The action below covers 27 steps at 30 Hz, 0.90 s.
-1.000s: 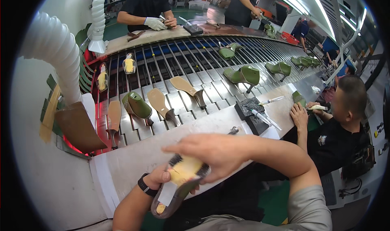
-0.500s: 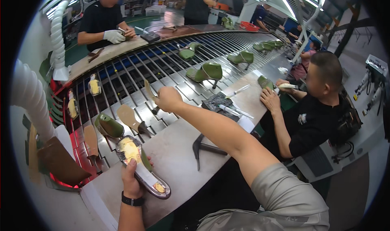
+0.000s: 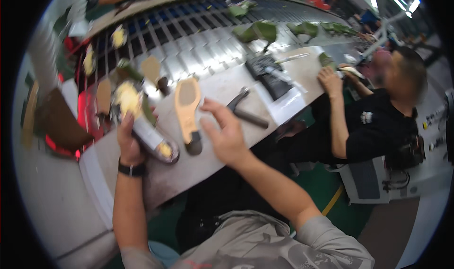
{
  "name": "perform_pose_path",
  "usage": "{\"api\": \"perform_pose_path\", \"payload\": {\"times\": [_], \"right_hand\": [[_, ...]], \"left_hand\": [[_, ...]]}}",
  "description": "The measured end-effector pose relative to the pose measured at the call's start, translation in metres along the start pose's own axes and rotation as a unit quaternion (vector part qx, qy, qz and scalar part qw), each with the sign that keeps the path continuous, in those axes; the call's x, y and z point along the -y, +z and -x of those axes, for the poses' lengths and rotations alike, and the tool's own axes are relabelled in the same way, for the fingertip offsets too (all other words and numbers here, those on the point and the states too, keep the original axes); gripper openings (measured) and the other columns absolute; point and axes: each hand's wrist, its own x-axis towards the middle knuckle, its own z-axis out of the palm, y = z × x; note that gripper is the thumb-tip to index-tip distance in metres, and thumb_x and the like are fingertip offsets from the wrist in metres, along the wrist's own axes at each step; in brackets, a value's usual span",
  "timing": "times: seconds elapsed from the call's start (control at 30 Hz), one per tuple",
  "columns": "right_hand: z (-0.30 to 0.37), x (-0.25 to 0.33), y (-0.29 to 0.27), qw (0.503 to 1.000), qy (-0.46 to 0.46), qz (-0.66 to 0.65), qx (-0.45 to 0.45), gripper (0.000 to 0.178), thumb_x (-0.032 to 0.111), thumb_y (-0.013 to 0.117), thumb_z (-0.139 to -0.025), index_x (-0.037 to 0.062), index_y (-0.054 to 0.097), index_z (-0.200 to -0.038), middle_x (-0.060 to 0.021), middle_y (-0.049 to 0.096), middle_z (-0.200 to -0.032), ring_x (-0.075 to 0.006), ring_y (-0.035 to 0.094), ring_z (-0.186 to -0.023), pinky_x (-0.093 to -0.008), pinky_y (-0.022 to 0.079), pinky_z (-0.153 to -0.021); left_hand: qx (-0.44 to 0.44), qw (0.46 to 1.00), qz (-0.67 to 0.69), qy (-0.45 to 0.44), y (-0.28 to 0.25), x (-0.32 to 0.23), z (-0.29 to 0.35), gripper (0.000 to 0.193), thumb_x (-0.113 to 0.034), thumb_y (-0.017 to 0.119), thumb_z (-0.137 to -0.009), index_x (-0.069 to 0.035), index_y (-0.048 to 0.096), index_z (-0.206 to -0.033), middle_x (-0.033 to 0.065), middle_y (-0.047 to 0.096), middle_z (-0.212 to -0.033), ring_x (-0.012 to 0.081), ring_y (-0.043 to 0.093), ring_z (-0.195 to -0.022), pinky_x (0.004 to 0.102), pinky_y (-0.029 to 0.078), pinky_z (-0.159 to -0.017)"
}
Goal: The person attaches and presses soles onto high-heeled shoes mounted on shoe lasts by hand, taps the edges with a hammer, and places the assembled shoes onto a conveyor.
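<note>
My left hand (image 3: 128, 143) grips an upturned shoe (image 3: 150, 132), its thumb on the underside, which has cream-yellow patches at both ends and a pale middle strip. Green upper material shows along its side. My right hand (image 3: 224, 132) is empty, thumb and fingers spread, just right of a tan shoe sole (image 3: 187, 103) with a dark heel end. That sole appears to rest on the worktable (image 3: 213, 87), apart from my fingers. To the right lies a hammer (image 3: 249, 116) with a dark handle.
Behind the table runs a metal roller conveyor (image 3: 198, 44) with green heeled shoes (image 3: 255, 31). More tan soles (image 3: 151, 70) stand at its near edge. A black block (image 3: 268, 77) sits on white paper. A co-worker (image 3: 373, 113) works at right; a white hose (image 3: 45, 98) hangs left.
My right hand has come back from over the conveyor and opened; the tan sole now lies on the table beside it. The hammer has shifted and turned. My left hand still holds the shoe.
</note>
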Motion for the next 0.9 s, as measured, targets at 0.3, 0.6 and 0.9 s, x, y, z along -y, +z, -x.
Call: {"api": "perform_pose_path", "payload": {"times": [0.3, 0.6, 0.9], "right_hand": [[-0.009, -0.008, 0.048, 0.947, 0.219, -0.192, 0.138, 0.057, 0.041, 0.045, -0.114, -0.0071, 0.070, -0.098, -0.0077, 0.059, -0.065, -0.0146, 0.051, -0.053, -0.0284, 0.042, -0.052], [-0.021, 0.008, 0.056, 0.918, 0.308, -0.190, 0.165, 0.048, 0.032, 0.062, -0.109, 0.0006, 0.064, -0.072, 0.0063, 0.046, -0.054, -0.0026, 0.036, -0.046, -0.0246, 0.026, -0.044], [0.022, 0.006, 0.027, 0.995, 0.055, -0.021, 0.084, 0.013, 0.009, 0.074, -0.097, -0.0017, 0.066, -0.095, -0.0119, 0.068, -0.098, -0.0153, 0.066, -0.089, -0.0319, 0.054, -0.078]], "left_hand": [[-0.012, 0.996, -0.058, 0.070, 0.006, -0.017, 0.000, 0.073, -0.057, 0.050, -0.104, 0.004, 0.055, -0.144, 0.0236, 0.069, -0.129, 0.0272, 0.070, -0.112, 0.0400, 0.053, -0.103], [-0.018, 0.991, -0.102, 0.080, 0.006, -0.022, 0.002, 0.074, -0.060, 0.051, -0.103, 0.005, 0.058, -0.140, 0.0219, 0.070, -0.128, 0.0263, 0.069, -0.112, 0.0391, 0.054, -0.102], [-0.007, 0.992, -0.092, 0.087, 0.012, -0.022, 0.002, 0.075, -0.059, 0.052, -0.102, 0.005, 0.058, -0.141, 0.0226, 0.070, -0.127, 0.0282, 0.069, -0.115, 0.0403, 0.053, -0.105]]}}
